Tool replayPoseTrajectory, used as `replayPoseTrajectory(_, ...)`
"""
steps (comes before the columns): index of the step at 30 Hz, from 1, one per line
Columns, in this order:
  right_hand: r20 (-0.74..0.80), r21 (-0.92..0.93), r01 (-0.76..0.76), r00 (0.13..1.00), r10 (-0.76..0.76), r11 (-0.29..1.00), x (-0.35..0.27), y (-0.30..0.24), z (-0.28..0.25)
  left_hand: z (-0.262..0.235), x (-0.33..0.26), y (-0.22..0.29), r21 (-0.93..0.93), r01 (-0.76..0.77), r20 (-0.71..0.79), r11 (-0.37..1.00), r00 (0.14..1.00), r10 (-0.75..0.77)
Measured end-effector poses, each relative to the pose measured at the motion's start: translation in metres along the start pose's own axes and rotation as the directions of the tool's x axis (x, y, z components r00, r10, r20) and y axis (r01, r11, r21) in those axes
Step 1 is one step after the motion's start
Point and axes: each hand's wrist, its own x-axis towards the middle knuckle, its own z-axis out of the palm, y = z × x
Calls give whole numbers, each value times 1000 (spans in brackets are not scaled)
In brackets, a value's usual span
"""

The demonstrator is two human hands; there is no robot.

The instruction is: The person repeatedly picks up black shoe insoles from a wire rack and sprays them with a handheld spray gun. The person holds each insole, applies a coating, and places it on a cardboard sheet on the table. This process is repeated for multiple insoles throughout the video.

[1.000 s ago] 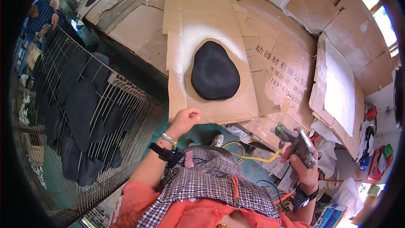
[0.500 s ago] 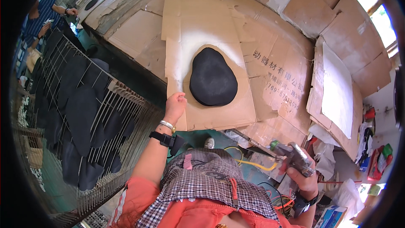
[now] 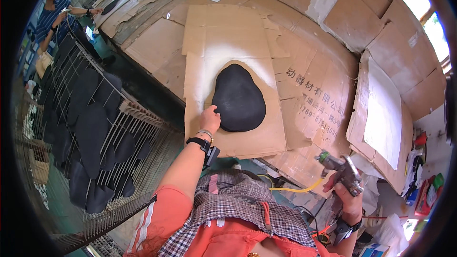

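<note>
A black, rounded, pear-shaped foam pad (image 3: 239, 97) lies flat on a cardboard sheet (image 3: 257, 143) before me, its narrower end pointing away. My left hand (image 3: 210, 120) is closed at the pad's lower left edge, with the fingertips on its rim. The tips are partly hidden, so how much of the edge is between them is unclear. Off to the right, my right hand (image 3: 346, 191) grips a metal spray gun (image 3: 343, 173) above the table's near edge. A yellow hose (image 3: 300, 190) runs leftward from near the gun.
On the left stands a wire rack (image 3: 107, 145) hung with several black pads (image 3: 89, 133). Cardboard with pale overspray covers the table and its back wall. A white-faced board (image 3: 382, 113) leans at right. Another person (image 3: 53, 12) works at the far left beside another black pad (image 3: 112, 5).
My left hand has moved from the cardboard's left edge to the pad's rim. The spray gun has shifted slightly right. The far person's hand has reached toward the other pad.
</note>
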Motion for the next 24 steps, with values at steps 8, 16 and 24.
replayPoseTrajectory(8,144,28,-37,989,33,999,19,2,-24,8,-2,18,185,97,-88,978,993,-82)
replayPoseTrajectory(16,175,-9,6,985,-4,1000,38,13,-47,23,6,12,194,105,-326,975,945,-37)
replayPoseTrajectory(24,109,40,6,994,-10,999,45,33,-47,1,4,41,-48,90,-156,995,983,-97)
